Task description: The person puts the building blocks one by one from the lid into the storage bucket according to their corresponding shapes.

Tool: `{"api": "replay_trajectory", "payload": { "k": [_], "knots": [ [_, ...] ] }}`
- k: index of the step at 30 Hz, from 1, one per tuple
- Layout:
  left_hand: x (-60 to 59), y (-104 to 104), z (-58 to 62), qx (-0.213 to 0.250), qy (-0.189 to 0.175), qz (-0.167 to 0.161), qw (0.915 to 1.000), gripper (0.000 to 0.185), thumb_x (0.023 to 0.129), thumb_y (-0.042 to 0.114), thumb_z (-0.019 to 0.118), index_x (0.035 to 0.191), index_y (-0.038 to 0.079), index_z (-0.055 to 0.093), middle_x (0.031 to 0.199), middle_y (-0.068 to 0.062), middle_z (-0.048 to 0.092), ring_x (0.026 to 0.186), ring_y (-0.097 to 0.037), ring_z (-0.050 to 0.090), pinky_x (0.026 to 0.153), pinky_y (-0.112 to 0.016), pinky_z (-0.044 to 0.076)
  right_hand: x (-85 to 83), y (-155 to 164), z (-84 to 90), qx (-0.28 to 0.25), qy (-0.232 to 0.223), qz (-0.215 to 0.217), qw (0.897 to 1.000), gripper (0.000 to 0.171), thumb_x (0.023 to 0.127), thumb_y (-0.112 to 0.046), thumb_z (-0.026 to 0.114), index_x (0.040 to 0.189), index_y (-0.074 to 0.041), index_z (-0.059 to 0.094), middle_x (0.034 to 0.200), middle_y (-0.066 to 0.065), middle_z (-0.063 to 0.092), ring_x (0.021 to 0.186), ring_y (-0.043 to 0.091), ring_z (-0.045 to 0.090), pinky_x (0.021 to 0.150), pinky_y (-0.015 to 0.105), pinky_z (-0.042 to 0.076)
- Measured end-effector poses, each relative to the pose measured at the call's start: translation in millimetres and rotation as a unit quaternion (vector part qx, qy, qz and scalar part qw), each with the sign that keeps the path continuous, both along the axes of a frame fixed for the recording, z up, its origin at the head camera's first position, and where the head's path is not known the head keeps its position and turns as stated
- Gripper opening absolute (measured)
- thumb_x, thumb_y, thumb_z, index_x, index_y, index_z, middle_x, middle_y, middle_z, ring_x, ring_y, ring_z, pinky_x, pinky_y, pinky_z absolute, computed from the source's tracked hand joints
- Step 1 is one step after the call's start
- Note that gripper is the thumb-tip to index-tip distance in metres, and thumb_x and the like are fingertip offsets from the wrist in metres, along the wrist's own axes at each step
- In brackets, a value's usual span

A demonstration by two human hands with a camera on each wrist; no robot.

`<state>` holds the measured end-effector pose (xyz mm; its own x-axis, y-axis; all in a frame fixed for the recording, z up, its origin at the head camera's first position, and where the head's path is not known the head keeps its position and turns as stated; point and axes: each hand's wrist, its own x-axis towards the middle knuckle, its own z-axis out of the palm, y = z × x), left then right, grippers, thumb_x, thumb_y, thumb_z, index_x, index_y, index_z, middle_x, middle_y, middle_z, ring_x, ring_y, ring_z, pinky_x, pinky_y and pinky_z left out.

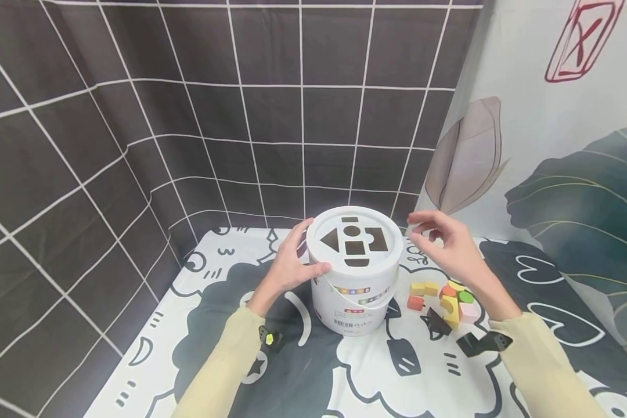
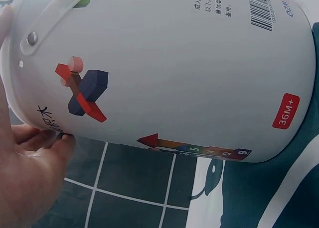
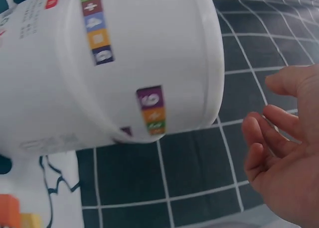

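Note:
A white plastic bucket stands upright on the patterned cloth, its white lid pierced by several shaped holes. My left hand holds the bucket by its upper left side at the rim, thumb toward the front and fingers around the far side. In the left wrist view, fingertips of the left hand touch the wall near the rim. My right hand hovers beside the lid's right edge, fingers loosely bent. Nothing lies between the fingers of the right hand in the right wrist view.
Several coloured blocks lie in a loose pile right of the bucket, below the right forearm. A dark cloth with a white grid hangs behind and to the left. At the right hangs a leaf-patterned curtain.

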<state>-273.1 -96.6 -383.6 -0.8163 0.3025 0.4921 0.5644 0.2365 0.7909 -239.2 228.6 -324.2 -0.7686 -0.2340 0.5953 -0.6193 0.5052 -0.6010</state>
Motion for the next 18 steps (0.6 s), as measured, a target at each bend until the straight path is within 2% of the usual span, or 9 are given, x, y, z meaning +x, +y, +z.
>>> {"api": "replay_trajectory", "payload": {
  "k": [10, 18],
  "knots": [
    [1.5, -0.7, -0.2, 0.004, -0.001, -0.003, 1.0000, 0.128, 0.063, 0.082, 0.073, 0.152, -0.001, 0.034, 0.154, -0.019, 0.036, 0.138, -0.036, 0.042, 0.113, -0.046, 0.038, 20.9, 23.9, -29.2, 0.029, -0.038, -0.034, 0.998, 0.037, 0.090, 0.000, 0.070, 0.126, 0.001, 0.061, 0.117, 0.016, 0.066, 0.097, -0.003, 0.055, 0.076, 0.009, 0.045],
    [0.9, -0.5, -1.2, 0.005, -0.004, -0.001, 1.0000, 0.128, 0.062, 0.083, 0.072, 0.153, 0.001, 0.033, 0.154, -0.018, 0.036, 0.137, -0.036, 0.043, 0.113, -0.045, 0.038, 33.5, 41.2, -58.9, 0.041, -0.090, -0.052, 0.994, 0.038, 0.090, -0.003, 0.073, 0.126, 0.000, 0.061, 0.116, 0.014, 0.066, 0.094, -0.001, 0.058, 0.074, 0.013, 0.048]
  ]
}}
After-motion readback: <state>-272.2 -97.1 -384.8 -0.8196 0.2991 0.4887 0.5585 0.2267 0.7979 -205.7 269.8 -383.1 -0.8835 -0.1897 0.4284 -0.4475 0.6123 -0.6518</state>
